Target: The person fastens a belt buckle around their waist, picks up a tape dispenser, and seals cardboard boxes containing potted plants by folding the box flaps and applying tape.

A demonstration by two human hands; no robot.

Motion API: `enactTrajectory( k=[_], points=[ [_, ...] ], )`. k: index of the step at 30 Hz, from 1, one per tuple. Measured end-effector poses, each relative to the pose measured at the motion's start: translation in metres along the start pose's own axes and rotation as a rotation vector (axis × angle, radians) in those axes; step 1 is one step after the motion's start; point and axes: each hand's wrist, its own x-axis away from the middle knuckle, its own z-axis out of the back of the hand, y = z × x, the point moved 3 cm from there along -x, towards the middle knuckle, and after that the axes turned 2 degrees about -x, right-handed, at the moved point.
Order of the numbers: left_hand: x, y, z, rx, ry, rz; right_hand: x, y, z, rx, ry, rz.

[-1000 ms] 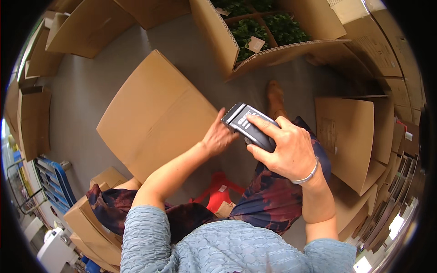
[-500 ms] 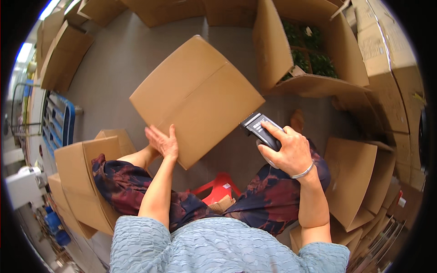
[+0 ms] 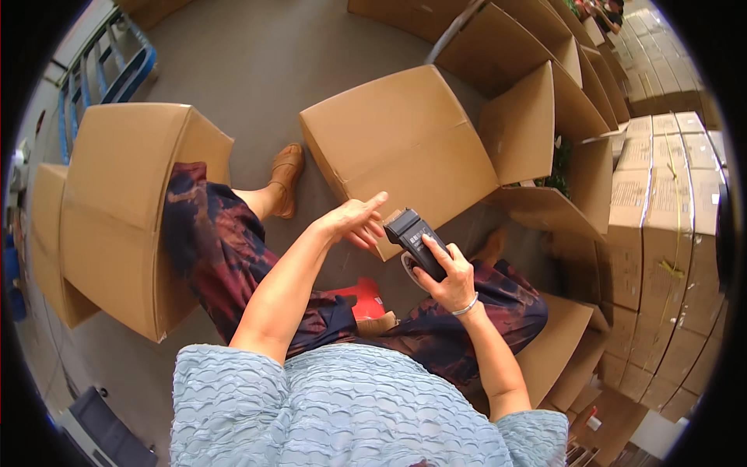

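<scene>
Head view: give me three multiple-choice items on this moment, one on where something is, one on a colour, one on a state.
1. Where is the black handheld device?
A. in the right hand
B. on the floor
C. inside a box

2. What colour is the tape dispenser by the person's lap?
A. green
B. red
C. white

3. How is the left hand?
A. clenched round a box flap
B. holding the device
C. open, fingers extended, holding nothing

Answers: 1 A, the right-hand fingers wrap the device. 2 B, its body shows red between the knees. 3 C, the fingers stretch toward the closed cardboard box.
</scene>
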Motion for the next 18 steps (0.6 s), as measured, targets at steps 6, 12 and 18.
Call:
enactTrajectory(
  k=[6, 12, 18],
  points=[
    [-0.006, -0.015, -0.010, 0.362, -0.340, -0.099, 0.008, -0.008, -0.011, 0.013, 0.010, 0.038],
    [-0.024, -0.014, -0.007, 0.108, -0.019, -0.146, 0.008, -0.008, -0.012, 0.100, -0.018, 0.044],
    [-0.016, 0.075, 0.159, -0.573, 0.788, -0.210, -0.011, -0.019, -0.030, 0.112, 0.023, -0.003]
  ],
)
